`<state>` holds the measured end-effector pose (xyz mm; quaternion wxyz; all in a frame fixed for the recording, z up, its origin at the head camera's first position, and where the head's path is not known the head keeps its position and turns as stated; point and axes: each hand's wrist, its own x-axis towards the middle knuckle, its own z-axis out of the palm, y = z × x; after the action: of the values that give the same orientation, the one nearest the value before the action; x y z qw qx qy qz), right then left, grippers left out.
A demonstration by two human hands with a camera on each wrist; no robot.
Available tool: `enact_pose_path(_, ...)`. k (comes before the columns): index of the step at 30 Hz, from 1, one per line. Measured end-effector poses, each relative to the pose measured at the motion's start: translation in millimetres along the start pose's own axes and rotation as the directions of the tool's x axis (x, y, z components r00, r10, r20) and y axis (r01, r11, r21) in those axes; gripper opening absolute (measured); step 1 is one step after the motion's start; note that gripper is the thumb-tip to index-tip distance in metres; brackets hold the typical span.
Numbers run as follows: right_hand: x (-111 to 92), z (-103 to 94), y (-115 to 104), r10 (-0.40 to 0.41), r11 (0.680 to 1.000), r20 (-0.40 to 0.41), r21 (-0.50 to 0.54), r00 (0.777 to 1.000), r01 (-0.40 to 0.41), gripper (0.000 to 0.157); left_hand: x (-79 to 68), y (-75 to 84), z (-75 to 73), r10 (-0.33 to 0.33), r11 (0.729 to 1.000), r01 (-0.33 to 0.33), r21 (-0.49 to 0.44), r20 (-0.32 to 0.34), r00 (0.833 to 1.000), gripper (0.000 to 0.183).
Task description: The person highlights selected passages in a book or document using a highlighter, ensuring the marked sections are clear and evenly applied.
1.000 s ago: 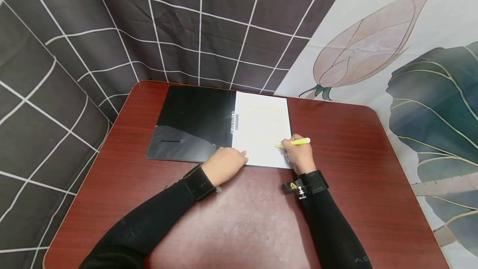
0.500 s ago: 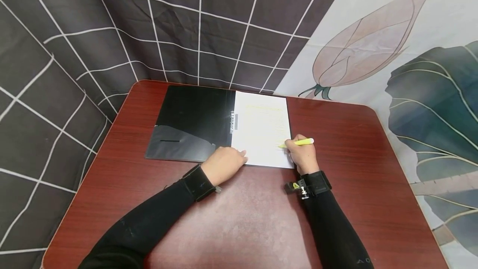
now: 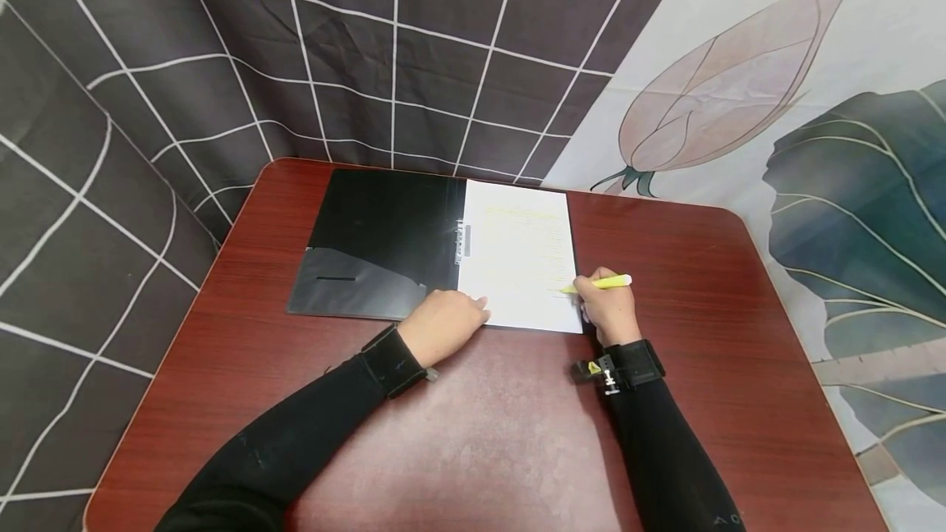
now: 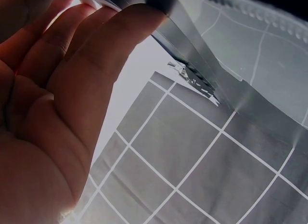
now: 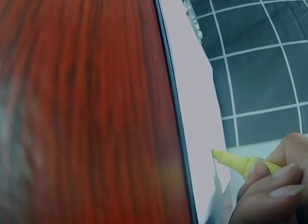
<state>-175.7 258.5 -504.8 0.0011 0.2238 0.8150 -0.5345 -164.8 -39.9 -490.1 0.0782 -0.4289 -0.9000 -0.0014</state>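
A black folder [image 3: 388, 216] lies spread on the table, with white sheets [image 3: 517, 249] under the metal clip [image 3: 461, 242] at its spine. Faint yellow lines cross the top page. My right hand [image 3: 612, 309] pinches a yellow highlighter [image 3: 615, 281] at the page's right edge. In the right wrist view, the highlighter's [image 5: 236, 161] chisel tip points at the paper [image 5: 197, 113]. My left hand [image 3: 447, 325] rests across the folder's lower edge and the page's bottom left corner. The left wrist view shows its fingers [image 4: 57, 43] reaching onto the folder.
The reddish-brown table [image 3: 665, 269] extends around the folder. A dark pocket flap [image 3: 355, 282] covers the lower part of the folder's left side. Dark checked cloth [image 3: 347, 48] hangs behind and at left, and a white cloth with printed leaves [image 3: 709, 105] hangs at right.
My right hand has slid rightward with the highlighter, its tip moving along a line toward the page's right edge. My left hand has stayed in place.
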Motion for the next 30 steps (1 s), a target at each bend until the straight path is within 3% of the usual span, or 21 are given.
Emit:
enact_pose_path(14,2,-4.4,3,-0.018,0.999,0.010,0.049,1.000,0.018,0.024,-1.8,-0.4,-3.5,-0.014,1.000,0.015,-0.026,0.016,1.000,0.022)
enact_pose_path(19,-2,-3.1,-5,-0.061,0.980,-0.013,0.187,0.998,0.063,0.029,-2.7,-1.3,-1.7,-0.003,1.000,0.003,-0.031,-0.003,1.000,0.023)
enact_pose_path(24,-11,24.6,-26,-0.176,0.926,-0.014,0.336,0.984,0.170,0.025,-3.6,-3.4,1.2,-0.009,1.000,0.009,-0.003,-0.040,0.999,0.026)
enact_pose_path(30,-17,69.9,-37,-0.157,0.960,0.090,0.249,0.983,0.130,0.022,0.5,-3.1,1.2,-0.010,1.000,0.009,-0.018,-0.020,1.000,0.024)
